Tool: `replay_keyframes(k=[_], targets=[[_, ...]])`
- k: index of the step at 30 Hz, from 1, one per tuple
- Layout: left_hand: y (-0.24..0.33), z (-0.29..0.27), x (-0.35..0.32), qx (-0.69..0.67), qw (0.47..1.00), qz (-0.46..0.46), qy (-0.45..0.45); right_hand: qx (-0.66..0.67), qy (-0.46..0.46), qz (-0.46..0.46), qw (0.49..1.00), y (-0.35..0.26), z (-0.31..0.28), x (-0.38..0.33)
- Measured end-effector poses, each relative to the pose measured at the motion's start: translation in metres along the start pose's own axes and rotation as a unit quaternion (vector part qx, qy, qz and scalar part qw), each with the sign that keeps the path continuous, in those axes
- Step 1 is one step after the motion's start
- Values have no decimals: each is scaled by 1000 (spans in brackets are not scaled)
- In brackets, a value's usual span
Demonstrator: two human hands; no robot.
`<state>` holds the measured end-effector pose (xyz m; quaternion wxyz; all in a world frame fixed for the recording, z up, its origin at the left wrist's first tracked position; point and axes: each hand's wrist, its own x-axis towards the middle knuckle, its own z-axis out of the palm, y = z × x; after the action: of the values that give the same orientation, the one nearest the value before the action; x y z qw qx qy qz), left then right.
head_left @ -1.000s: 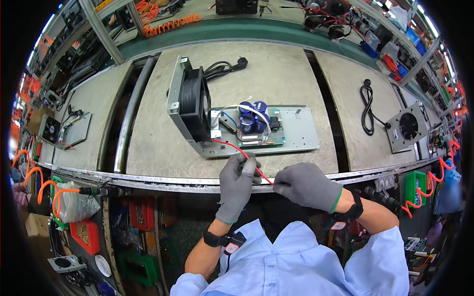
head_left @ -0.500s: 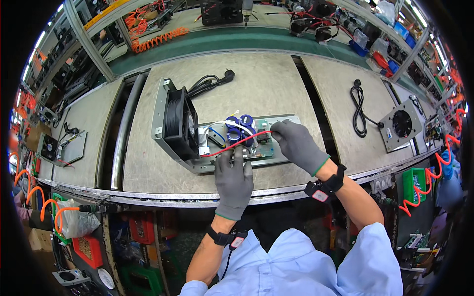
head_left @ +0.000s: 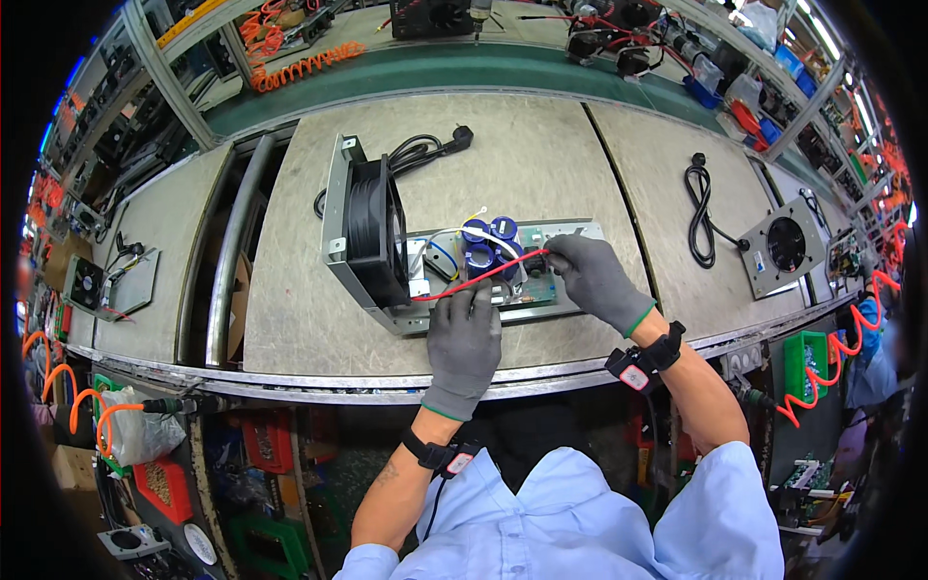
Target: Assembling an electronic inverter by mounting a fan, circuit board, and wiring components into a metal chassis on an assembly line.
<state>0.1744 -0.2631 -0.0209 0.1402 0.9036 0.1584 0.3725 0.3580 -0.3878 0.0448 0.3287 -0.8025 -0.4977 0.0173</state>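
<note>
My right hand, in a grey glove, pinches the far end of a red wire. The wire runs left, taut, across the circuit board towards the fan's base. My left hand, gloved too, rests at the board's near edge with its fingers stretched forward beside the wire; their tips partly hide the parts below. Behind the wire stand several blue capacitors with a white wire looped across them. A black fan is fixed upright to the metal chassis at the left end.
A black power cord lies behind the fan. The middle work plate has gaps at both sides, with a metal roller on the left. Other fan units stand at right and left. Orange coiled hoses hang near the front.
The middle plate, the chassis and both hands have shifted right. The gap on the right has narrowed, and the left one has widened. My right hand still grips the red wire.
</note>
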Motion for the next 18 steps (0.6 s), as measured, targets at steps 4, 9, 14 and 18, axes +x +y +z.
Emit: replay_keyframes(k=[4,9,14,18], targets=[[1,2,0,-4,1000,7,-4,5,10,-28,1000,7,-2,-3],[5,-1,1,36,999,11,-17,2,13,-51,999,11,-3,-5],[6,-6,0,68,997,-2,-47,-3,-21,-72,997,14,-2,-6],[6,-6,0,77,995,-26,-57,4,6,-93,996,13,-2,-7]])
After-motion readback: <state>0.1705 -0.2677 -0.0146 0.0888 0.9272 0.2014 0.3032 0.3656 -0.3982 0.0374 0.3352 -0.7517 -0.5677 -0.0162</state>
